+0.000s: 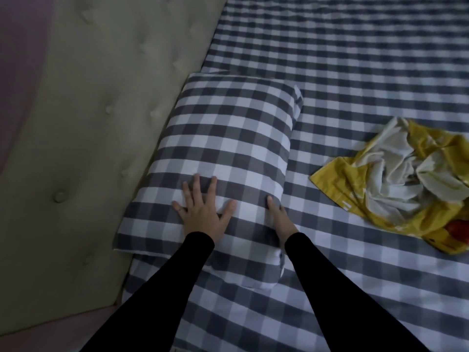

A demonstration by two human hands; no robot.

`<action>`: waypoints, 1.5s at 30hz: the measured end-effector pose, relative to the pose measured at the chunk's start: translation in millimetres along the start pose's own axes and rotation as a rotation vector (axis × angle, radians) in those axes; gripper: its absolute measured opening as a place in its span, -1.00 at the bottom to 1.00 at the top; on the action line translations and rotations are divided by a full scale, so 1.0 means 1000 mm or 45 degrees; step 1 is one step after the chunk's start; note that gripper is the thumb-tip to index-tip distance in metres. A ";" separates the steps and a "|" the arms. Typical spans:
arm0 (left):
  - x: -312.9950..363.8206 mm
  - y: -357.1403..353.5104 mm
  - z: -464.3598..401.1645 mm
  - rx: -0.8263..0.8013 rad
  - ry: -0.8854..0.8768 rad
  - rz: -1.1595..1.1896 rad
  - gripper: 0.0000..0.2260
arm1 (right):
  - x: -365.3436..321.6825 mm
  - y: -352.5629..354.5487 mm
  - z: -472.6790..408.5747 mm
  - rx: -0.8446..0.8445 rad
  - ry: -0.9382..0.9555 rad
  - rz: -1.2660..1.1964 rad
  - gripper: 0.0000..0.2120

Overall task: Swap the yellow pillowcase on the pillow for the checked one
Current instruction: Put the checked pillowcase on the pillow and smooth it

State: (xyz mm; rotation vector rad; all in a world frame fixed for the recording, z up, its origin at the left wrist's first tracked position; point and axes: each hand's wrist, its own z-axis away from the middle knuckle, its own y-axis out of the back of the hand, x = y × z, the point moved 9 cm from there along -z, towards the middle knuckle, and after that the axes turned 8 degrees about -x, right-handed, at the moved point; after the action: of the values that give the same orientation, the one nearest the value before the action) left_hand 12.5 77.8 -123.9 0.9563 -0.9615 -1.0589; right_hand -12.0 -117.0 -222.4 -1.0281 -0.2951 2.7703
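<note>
Against the headboard point(83, 138) lies the pillow point(223, 158), already in the checked pillowcase point(243, 118); your left hand point(203, 207) presses flat on it with fingers spread. Your right hand point(279, 217) lies straight along its side, grasping nothing. I judge only smoothing remains, then clear the crumpled yellow pillowcase point(396, 184) from the bed point(355, 59)

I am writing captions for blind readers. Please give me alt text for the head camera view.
A person's left hand presses flat on a pillow in a checked pillowcase, while the right hand rests against its side. The pillow lies by a padded headboard on a checked bed sheet; a crumpled yellow pillowcase lies to the right.
</note>
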 end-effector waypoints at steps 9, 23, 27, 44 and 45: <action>0.045 0.047 -0.050 -0.045 -0.166 -0.059 -0.34 | -0.128 -0.004 -0.002 0.458 0.508 0.586 -0.39; -0.026 0.065 -0.224 -0.276 0.066 0.015 -0.25 | -0.198 -0.007 -0.111 0.366 0.447 1.116 -0.29; 0.007 0.093 -0.283 -0.139 -0.143 0.009 -0.26 | -0.266 -0.004 -0.125 0.617 0.589 1.202 -0.37; 0.157 0.060 -0.442 -0.671 -0.335 -0.147 -0.03 | -0.304 0.037 -0.237 0.406 0.140 0.103 0.05; 0.159 0.061 -0.443 -0.687 -0.319 -0.144 -0.03 | -0.304 0.037 -0.238 0.384 0.136 0.046 0.09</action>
State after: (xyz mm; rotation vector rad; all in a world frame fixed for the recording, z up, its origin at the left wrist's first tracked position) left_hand 479.5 5.6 -168.1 0.4419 -0.7645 -1.4645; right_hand 368.2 -192.4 -217.9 -1.1038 0.1531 2.6669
